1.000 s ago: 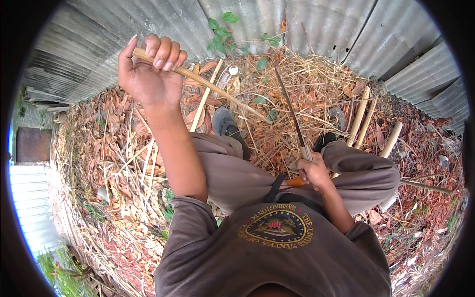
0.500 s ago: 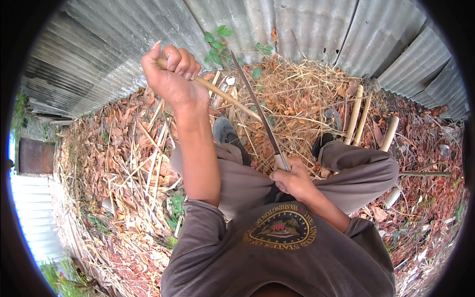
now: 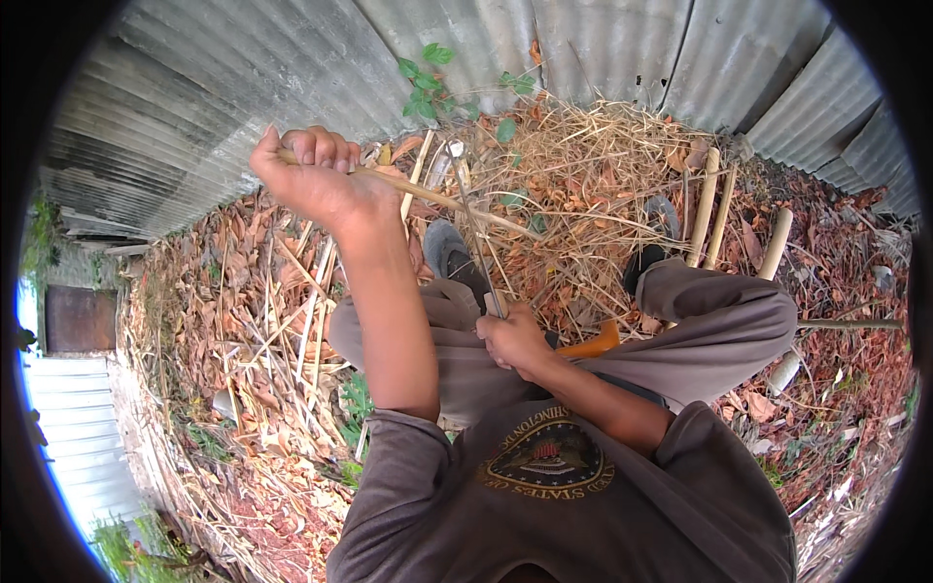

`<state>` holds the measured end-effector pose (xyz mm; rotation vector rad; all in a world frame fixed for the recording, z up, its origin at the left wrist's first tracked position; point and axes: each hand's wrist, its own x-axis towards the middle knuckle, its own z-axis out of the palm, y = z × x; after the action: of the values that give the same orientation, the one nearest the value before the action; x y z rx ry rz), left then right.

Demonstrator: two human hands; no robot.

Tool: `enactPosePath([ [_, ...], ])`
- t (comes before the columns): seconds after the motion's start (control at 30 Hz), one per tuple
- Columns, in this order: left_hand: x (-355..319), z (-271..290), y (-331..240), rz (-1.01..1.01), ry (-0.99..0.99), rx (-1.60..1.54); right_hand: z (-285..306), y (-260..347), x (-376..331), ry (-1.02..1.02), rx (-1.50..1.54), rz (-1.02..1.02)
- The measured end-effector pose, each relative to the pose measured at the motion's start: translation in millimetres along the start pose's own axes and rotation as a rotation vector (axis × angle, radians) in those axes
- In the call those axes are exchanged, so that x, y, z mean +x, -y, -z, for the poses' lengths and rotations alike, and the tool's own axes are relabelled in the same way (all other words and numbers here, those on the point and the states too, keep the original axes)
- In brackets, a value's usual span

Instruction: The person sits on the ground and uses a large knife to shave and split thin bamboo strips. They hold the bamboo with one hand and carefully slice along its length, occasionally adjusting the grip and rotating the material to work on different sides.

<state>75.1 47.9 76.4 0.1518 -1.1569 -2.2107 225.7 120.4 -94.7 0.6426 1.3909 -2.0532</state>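
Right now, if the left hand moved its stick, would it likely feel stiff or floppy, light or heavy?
The stick is probably stiff: beyond the left hand it runs nearly straight, without obvious droop. It seems likely light, being slender and held in one hand. Its rounded look suggests it could roll if laid down.

Corrug. metal fence, grn plant nr its base, dry brn leaves L

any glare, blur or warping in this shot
In the head view, glare bleaches the pale sheet at far left; in that same view, the corrugated fence curves with the fisheye, and the knife blade looks faintly blurred.
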Motion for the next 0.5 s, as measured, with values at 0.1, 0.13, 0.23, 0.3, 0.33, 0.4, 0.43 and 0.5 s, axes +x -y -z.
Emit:
enactPosePath([
  [0.1, 2, 2, 3, -0.008, 0.022, -0.007, -4, 7, 2, 0.177, -0.196, 0.414],
  [0.13, 3, 3, 4, -0.008, 0.026, 0.0, -5, 9, 4, 0.289, -0.241, 0.503],
  [0.23, 6, 5, 6, 0.006, 0.004, 0.02, -8, 9, 17, 0.09, -0.2, 0.522],
  [0.3, 9, 5, 7, 0.044, -0.075, 0.0, -3, 8, 30, 0.018, -0.003, 0.225],
  [0.33, 11, 6, 7, -0.028, -0.056, 0.003, -3, 5, 34, 0.082, -0.024, 0.254],
  [0.4, 13, 7, 7, -0.086, -0.099, 0.019, -7, 0, 40, 0.084, -0.159, 0.384],
  [0.43, 13, 8, 7, -0.045, -0.069, 0.03, -9, -1, 41, 0.072, -0.255, 0.476],
  [0.5, 13, 8, 8, -0.061, 0.066, 0.048, -9, 3, 40, 0.054, -0.36, 0.587],
])
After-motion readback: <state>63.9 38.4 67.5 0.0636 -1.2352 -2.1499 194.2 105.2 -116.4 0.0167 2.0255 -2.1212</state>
